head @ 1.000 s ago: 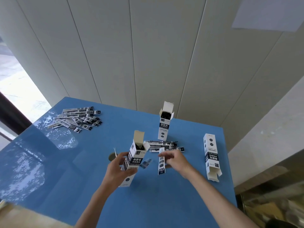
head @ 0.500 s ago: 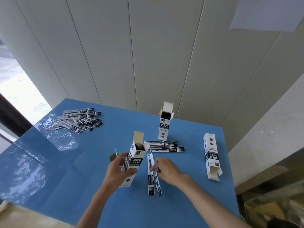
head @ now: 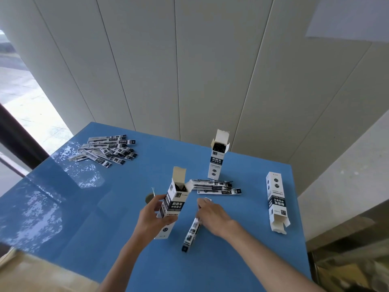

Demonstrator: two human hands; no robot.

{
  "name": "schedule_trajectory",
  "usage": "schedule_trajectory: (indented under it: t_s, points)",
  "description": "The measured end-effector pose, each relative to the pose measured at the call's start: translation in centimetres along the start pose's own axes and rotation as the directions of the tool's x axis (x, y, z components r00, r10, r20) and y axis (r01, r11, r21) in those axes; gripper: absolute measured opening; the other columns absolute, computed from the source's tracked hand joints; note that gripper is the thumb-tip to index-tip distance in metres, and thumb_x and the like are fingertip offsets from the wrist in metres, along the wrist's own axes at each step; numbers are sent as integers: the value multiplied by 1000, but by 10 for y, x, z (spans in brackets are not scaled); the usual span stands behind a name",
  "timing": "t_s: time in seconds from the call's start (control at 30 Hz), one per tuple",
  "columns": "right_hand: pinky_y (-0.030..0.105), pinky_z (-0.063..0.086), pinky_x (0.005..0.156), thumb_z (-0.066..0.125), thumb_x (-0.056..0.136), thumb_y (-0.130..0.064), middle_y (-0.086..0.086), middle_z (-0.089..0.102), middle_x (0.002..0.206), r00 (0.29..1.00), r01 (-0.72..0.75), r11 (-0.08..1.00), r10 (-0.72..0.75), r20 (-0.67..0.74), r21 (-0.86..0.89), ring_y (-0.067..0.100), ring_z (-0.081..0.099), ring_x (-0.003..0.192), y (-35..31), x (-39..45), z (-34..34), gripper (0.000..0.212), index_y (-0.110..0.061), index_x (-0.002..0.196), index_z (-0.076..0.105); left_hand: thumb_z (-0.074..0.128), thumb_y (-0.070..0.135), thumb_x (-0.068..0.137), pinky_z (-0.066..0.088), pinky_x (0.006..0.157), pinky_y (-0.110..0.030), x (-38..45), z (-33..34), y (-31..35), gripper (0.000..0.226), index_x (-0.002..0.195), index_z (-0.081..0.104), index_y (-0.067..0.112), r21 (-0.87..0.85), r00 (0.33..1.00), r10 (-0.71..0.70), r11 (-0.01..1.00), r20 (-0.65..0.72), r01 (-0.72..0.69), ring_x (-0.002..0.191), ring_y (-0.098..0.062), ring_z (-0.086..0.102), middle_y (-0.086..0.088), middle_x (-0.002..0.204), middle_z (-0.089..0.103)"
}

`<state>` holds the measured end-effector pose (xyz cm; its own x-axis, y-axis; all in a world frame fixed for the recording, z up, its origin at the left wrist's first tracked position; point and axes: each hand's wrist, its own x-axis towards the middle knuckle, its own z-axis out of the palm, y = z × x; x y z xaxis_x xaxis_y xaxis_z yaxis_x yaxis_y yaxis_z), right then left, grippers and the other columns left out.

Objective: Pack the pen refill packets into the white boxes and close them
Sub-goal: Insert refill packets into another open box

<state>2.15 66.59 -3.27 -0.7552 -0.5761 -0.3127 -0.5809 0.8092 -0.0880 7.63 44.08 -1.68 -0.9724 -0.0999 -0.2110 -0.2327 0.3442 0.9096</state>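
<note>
Gripping the open white box [head: 172,204] in the left hand [head: 152,216], thumb and fingers curled round its middle, mouth and raised flap tilting up and away over the blue table [head: 84,207]. Pinching a pen refill packet [head: 191,233] in the right hand [head: 212,213], just beside the box on its right. Packet's long axis running from the fingers down toward the body, lower end hanging free, so roughly parallel with the box but sitting below its mouth. Judging the next move as lifting the packet's top end up and left to the opening, with the right hand nearer. More packets lying in a small pile [head: 214,186] just beyond both hands, between the held box and an upright open box [head: 216,159].
</note>
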Motion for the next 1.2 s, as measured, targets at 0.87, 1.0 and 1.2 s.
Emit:
schedule_trajectory:
  t_s: [0.87,1.0,1.2]
  points:
    - [38,35,86,58,91,-10,6,54,115,913,-404,915,402,-65,-11,26,48,107,8,-11,10,27,-16,116,50,89,11,71,51,81,-32,-2,9,7,59,114,63,43,-16,1000,-26,1000,15,26,91,-10,69,15,98,74]
    - [34,36,79,67,82,2,7,54,114,937,-350,937,350,-5,-4,26,51,109,17,-16,8,38,-12,114,51,88,10,71,50,80,-31,-3,12,9,59,109,63,47,-7,999,-25,1000,25,25,91,-8,68,16,97,73]
    - [35,34,63,55,99,-32,7,65,88,829,-418,799,530,-178,432,27,48,76,38,-24,-16,19,-16,87,56,88,10,70,53,80,-30,-1,14,12,60,105,63,53,-7,999,-18,1000,35,18,89,-9,69,15,99,74]
